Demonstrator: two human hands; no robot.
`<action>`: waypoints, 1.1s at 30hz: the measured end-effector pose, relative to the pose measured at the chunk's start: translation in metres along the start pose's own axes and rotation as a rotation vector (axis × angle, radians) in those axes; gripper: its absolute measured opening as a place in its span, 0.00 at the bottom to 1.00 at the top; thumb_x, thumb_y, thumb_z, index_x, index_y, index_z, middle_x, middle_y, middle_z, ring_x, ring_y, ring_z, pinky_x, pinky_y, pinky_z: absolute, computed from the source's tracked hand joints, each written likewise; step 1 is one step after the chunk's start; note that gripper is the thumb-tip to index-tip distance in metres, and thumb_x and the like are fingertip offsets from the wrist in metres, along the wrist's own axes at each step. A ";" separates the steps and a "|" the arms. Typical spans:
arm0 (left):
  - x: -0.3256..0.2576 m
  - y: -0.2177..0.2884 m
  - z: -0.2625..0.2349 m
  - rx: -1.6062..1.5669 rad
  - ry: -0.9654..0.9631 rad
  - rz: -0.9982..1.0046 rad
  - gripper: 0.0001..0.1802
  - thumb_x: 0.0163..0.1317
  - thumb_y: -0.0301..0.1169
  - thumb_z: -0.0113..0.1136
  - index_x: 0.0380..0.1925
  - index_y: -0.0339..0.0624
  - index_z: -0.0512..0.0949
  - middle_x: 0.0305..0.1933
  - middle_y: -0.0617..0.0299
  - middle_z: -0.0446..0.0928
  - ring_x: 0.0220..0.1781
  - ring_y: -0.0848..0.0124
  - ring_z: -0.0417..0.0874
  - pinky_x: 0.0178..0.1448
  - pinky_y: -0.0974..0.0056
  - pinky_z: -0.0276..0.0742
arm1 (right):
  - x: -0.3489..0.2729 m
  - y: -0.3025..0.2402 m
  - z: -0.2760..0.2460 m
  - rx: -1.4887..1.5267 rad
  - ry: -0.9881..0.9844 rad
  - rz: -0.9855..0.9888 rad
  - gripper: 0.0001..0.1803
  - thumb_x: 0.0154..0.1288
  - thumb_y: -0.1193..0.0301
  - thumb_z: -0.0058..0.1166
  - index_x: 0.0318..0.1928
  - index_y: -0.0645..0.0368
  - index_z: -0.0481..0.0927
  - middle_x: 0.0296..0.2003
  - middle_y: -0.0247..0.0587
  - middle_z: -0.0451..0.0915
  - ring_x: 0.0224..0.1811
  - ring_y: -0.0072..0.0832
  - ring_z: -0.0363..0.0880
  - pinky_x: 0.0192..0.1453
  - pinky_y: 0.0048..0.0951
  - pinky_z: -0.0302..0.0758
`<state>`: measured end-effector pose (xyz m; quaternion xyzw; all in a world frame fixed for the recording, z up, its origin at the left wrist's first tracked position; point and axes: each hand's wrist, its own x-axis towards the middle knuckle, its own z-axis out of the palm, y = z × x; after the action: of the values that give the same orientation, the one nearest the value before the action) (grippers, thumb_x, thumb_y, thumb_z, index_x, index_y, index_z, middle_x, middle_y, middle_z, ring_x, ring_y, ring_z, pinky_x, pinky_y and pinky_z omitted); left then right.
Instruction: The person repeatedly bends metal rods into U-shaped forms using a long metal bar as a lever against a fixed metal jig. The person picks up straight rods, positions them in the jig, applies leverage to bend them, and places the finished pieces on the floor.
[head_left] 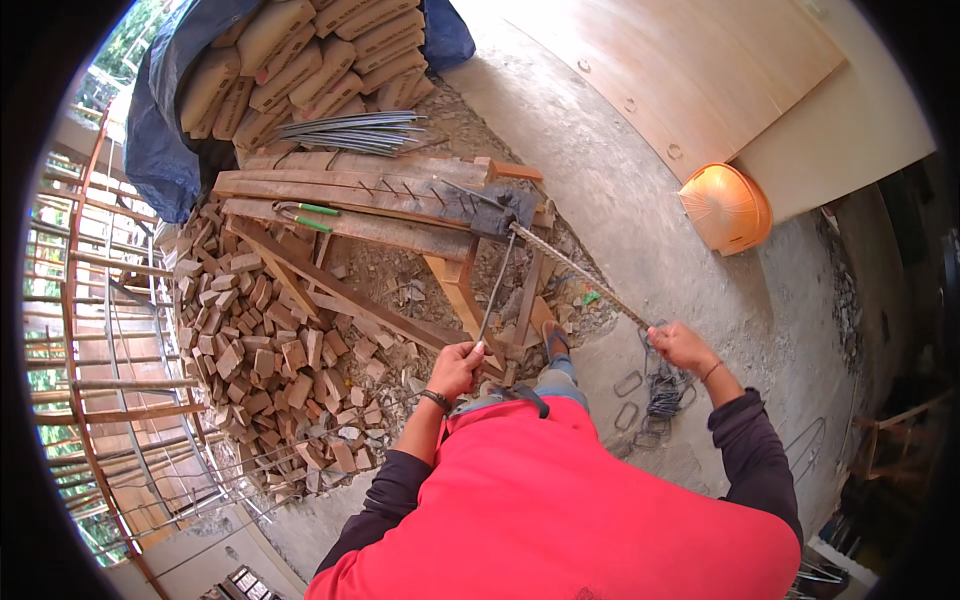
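A rough wooden plank bench spans the rubble. At its right end, a long ribbed steel bar runs down to the right hand, fingers clenched on it. Nearer, the left hand grips a thin steel rod; its upper end is hard to make out.

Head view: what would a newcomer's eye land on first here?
Probably the red shirt filling the lower edge, then the two hands above it: the left hand grips a thin steel rod and the right hand holds a long bending bar, both meeting at the plank workbench. Next, the orange hard hat on the concrete at right and the heap of wood offcuts at left.
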<state>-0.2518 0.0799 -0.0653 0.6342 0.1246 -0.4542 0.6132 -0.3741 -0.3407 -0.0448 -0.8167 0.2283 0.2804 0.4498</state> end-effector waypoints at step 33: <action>0.068 0.025 -0.022 0.396 0.100 0.230 0.16 0.73 0.37 0.49 0.41 0.36 0.80 0.24 0.68 0.77 0.24 0.79 0.74 0.29 0.69 0.73 | -0.019 0.006 0.081 0.236 0.287 -0.227 0.34 0.72 0.47 0.44 0.18 0.63 0.70 0.13 0.35 0.68 0.18 0.24 0.63 0.24 0.32 0.63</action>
<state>-0.1868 0.0673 -0.1024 0.7739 -0.0098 -0.3647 0.5176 -0.4122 -0.2711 -0.0716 -0.8105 0.2277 0.0801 0.5337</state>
